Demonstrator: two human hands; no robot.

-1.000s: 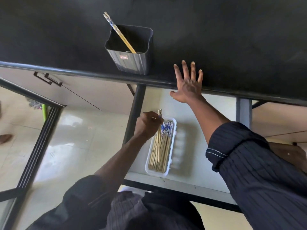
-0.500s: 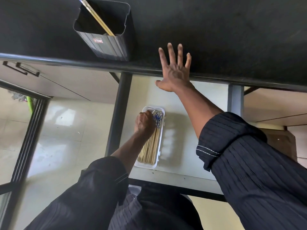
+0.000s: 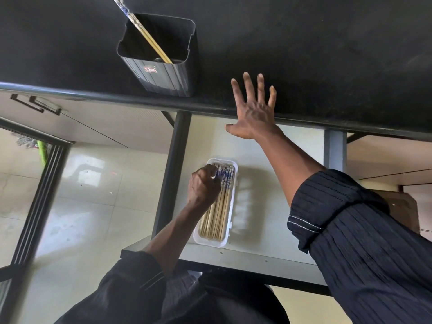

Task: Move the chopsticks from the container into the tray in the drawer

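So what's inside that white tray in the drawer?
The white tray holds a bundle of chopsticks lying lengthwise, blue-patterned ends away. The left hand covers part of them, so its grip is hidden.

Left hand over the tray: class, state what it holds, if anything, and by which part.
It cannot be told. The left hand is closed over the patterned ends of the chopsticks in the white tray, but the fist hides any grip.
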